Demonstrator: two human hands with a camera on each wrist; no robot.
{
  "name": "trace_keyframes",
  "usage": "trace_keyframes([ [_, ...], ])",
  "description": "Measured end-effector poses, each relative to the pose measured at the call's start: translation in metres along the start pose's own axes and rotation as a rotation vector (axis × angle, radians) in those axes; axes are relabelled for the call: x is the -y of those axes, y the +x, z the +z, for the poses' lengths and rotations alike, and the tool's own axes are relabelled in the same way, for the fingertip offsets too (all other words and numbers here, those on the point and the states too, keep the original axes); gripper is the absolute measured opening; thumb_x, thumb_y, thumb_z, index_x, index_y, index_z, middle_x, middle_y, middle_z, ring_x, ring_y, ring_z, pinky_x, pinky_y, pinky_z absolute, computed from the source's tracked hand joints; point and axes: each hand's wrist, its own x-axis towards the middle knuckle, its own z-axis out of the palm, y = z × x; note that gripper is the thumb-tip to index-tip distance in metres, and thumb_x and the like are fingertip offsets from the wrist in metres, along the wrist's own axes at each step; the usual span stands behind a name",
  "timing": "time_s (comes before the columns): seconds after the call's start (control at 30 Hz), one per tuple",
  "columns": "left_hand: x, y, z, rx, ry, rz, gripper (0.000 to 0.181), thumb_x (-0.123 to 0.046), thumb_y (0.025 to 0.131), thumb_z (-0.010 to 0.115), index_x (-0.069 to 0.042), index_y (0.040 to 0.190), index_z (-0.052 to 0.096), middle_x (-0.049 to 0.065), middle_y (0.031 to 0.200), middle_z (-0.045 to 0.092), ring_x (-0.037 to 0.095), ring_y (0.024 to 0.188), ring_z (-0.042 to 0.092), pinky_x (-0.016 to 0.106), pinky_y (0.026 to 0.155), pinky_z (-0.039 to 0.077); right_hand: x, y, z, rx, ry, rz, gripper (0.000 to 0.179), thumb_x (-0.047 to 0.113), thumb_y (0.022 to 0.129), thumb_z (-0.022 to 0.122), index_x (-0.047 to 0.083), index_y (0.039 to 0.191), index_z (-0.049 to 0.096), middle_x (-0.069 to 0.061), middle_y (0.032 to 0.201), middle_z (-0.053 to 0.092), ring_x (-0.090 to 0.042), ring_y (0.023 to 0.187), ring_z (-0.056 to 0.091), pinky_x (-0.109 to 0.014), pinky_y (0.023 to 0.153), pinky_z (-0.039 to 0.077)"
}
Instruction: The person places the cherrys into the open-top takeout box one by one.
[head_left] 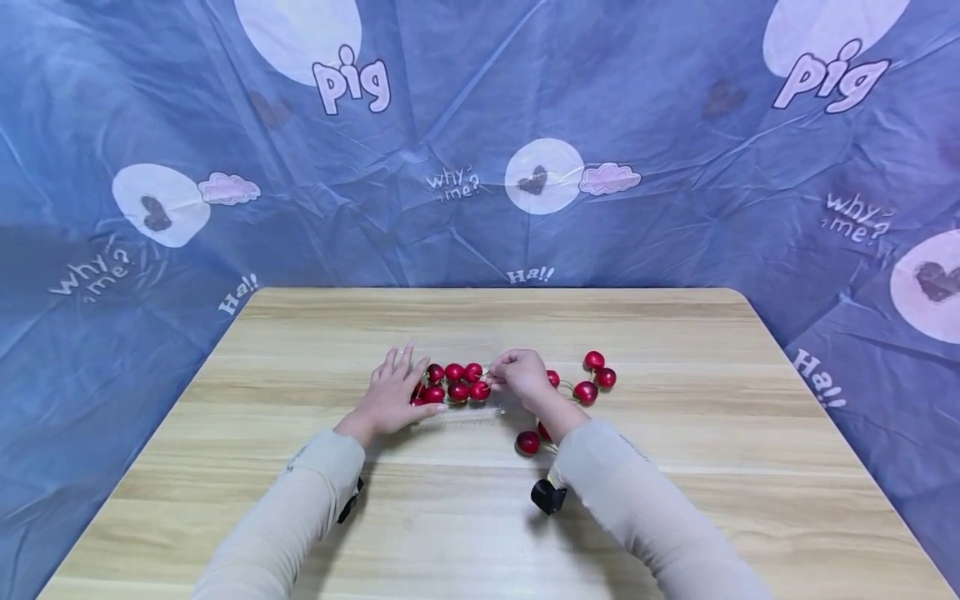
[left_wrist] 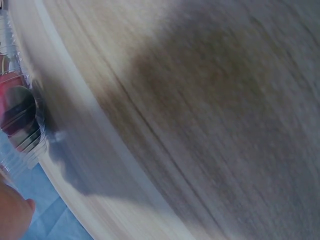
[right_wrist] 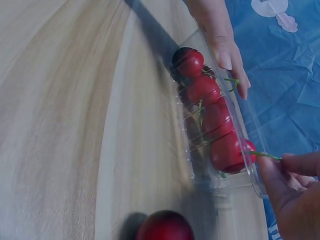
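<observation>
A clear plastic box (head_left: pixel 461 412) lies on the table with two rows of red cherries (head_left: pixel 457 392) inside, seen also in the right wrist view. My left hand (head_left: pixel 390 396) rests at the box's left end, its fingers spread and fairly straight, thumb along the near side. At the right end, my right hand (head_left: pixel 521 375) pinches a green stem (right_wrist: pixel 269 156) between thumb and finger. The cherry (right_wrist: pixel 250 150) on that stem is at the box's right end; whether it touches the bottom is unclear. The left wrist view catches only a box corner (left_wrist: pixel 37 142) and a blurred fingertip (left_wrist: pixel 15 210).
Several loose cherries (head_left: pixel 586 392) with stems lie right of the box, partly behind my right forearm. Another cherry (head_left: pixel 528 442) sits nearer me. The wooden table (head_left: pixel 262 417) ends at a blue printed cloth (head_left: pixel 420 233). A black wrist camera (head_left: pixel 549 497) hangs under my right sleeve.
</observation>
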Motion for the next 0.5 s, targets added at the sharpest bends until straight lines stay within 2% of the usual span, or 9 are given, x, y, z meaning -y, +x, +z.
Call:
trace_keyframes([
  [0.17, 0.001, 0.0, 0.001, -0.01, 0.007, 0.012, 0.092, -0.073, 0.072, 0.033, -0.01, 0.138, 0.021, 0.019, 0.142, 0.001, 0.04, 0.126, -0.004, 0.054, 0.098, 0.008, 0.003, 0.0, 0.002, 0.003, -0.051, 0.005, 0.008, -0.01, 0.079, 0.05, -0.014, 0.084, 0.056, -0.017, 0.065, 0.059, -0.015, 0.052, 0.057, -0.032, 0.062, 0.051],
  [0.3, 0.0, 0.0, 0.001, -0.008, 0.004, 0.006, 0.091, -0.072, 0.072, 0.035, -0.01, 0.138, 0.021, 0.019, 0.142, 0.001, 0.039, 0.126, -0.004, 0.054, 0.098, 0.007, 0.006, 0.001, 0.004, -0.009, -0.119, 0.025, 0.008, -0.01, 0.079, 0.051, -0.013, 0.084, 0.057, -0.021, 0.071, 0.06, -0.021, 0.058, 0.06, -0.031, 0.062, 0.051],
  [0.5, -0.002, 0.0, -0.001, 0.003, 0.004, -0.006, 0.093, -0.074, 0.071, 0.033, -0.01, 0.138, 0.02, 0.018, 0.142, 0.0, 0.038, 0.126, -0.005, 0.054, 0.098, 0.007, 0.002, 0.011, 0.004, -0.002, -0.163, 0.008, 0.011, -0.015, 0.076, 0.047, -0.01, 0.074, 0.057, -0.018, 0.067, 0.06, -0.022, 0.056, 0.06, -0.028, 0.055, 0.051],
])
